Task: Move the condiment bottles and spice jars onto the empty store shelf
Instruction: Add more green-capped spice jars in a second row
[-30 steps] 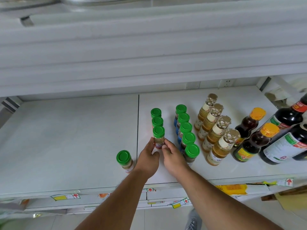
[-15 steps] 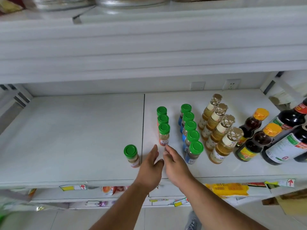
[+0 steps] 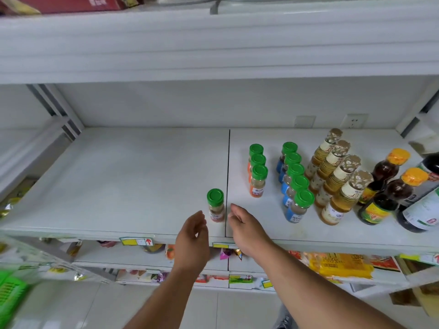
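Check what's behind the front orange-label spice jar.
Behind the front orange-label jar stand two more green-capped jars in a row; their caps show, but their bodies and labels are mostly covered.

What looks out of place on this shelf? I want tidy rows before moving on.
One green-capped spice jar stands alone near the front edge, left of the shelf seam, outside the orange-label row. It is upright and nothing is spilled.

On the shelf (image 3: 118, 186): nine green-capped jars (image 3: 259, 180), four gold-capped bottles (image 3: 342, 200) right of them, two orange-capped bottles (image 3: 382, 198), two big dark bottles (image 3: 422, 210) far right.
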`<state>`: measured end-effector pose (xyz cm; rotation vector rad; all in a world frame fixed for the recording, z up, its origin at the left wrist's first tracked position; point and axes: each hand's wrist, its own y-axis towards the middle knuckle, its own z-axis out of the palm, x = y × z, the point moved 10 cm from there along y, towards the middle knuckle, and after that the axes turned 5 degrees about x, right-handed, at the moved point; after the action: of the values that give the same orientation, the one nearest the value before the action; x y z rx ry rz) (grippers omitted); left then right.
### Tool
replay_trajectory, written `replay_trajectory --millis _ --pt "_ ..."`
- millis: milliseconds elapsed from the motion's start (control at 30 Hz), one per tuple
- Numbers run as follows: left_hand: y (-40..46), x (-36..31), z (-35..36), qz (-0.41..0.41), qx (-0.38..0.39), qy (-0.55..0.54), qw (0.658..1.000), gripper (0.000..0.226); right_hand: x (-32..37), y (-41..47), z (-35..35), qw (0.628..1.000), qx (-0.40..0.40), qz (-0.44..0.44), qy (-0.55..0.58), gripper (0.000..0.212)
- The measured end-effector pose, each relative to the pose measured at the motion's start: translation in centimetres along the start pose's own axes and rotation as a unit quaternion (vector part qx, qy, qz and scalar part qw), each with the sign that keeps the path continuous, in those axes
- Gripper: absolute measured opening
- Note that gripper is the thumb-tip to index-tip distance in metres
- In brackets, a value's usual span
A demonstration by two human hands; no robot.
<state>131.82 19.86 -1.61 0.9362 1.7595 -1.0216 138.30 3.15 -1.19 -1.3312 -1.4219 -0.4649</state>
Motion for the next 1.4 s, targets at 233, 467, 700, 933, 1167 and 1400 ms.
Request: replay_trajectory --millis 233,467,700,933,1167,1400 --pt "2.8 -0.7 2.6 -0.033 0.111 0.061 0.991 0.066 0.2 0.6 2.0 1.000 0.008 0.007 0.002 0.040" --pt "1.7 -1.5 5.0 0.004 0.164 0.075 0.983 0.075 -0.1 -0.3 0.6 1.000 -0.006 0.004 0.013 0.039" --pt "0.5 -1.5 9.1 0.006 0.208 0.048 0.977 0.076 -2.2 -2.0 -3.5 0.998 -0.058 0.003 0.027 0.040" --pt "-0.2 -2.3 12.9 0.045 0.252 0.071 0.964 0.071 -3.7 -3.6 -6.6 0.996 -0.083 0.022 0.037 0.040" --pt "-0.1 -1.7 14.3 0.057 0.239 0.095 0.965 0.065 -4.3 -4.5 -7.9 0.995 -0.089 0.025 0.025 0.040" --pt "-0.1 -1.4 14.2 0.052 0.233 0.080 0.968 0.066 -4.5 -4.9 -8.1 0.996 -0.084 0.021 0.018 0.042"
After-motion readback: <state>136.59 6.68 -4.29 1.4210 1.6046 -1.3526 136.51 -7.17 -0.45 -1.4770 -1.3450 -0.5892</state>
